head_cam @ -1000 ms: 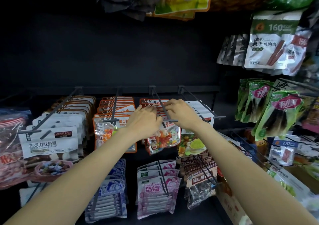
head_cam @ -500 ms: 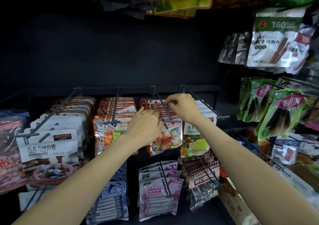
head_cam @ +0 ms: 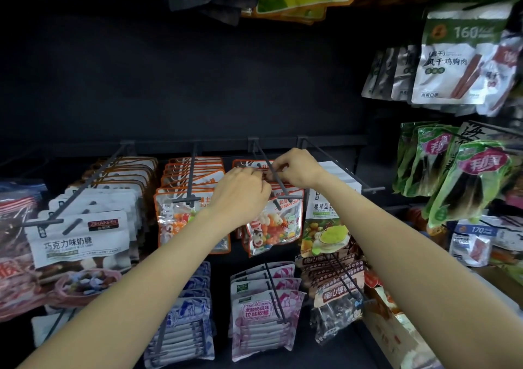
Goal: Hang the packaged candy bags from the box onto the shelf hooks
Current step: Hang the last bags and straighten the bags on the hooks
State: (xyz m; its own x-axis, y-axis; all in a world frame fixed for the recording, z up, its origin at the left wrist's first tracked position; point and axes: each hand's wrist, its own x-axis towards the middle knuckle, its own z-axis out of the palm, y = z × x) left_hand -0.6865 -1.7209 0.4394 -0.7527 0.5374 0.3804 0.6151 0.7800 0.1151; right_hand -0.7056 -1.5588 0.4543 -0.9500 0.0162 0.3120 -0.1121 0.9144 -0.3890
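Left hand: the left hand (head_cam: 242, 191) reaches up to the middle hook, its fingers curled onto the top edge of a candy bag (head_cam: 273, 224); the fingertips are hidden behind the knuckles.
Right hand: the right hand (head_cam: 297, 167) sits just beside the left, higher and further back, its fingers pinched on the orange top edges of the bags strung along the hook (head_cam: 268, 170).
Candy bag: clear-fronted, orange-edged, full of coloured sweets, hanging at the front of the hook below both hands, with more of the same kind packed behind it.
Hook: a dark rod sloping from the back rail toward the viewer, passing between the two hands.
Neighbours: orange-edged bags (head_cam: 184, 216) hang just beside on the left hook; white bags (head_cam: 82, 241) hang further left; a green-and-yellow bag (head_cam: 325, 227) touches the right edge of the candy row.
Below: pink bags (head_cam: 263, 309) and blue bags (head_cam: 186, 326) hang on lower hooks under the forearms.
Open room: the dark back wall (head_cam: 198, 85) above the rail is bare; the rows on the rail crowd edge to edge.
Box: a cardboard box (head_cam: 396, 332) stands at the lower right, under the right forearm.
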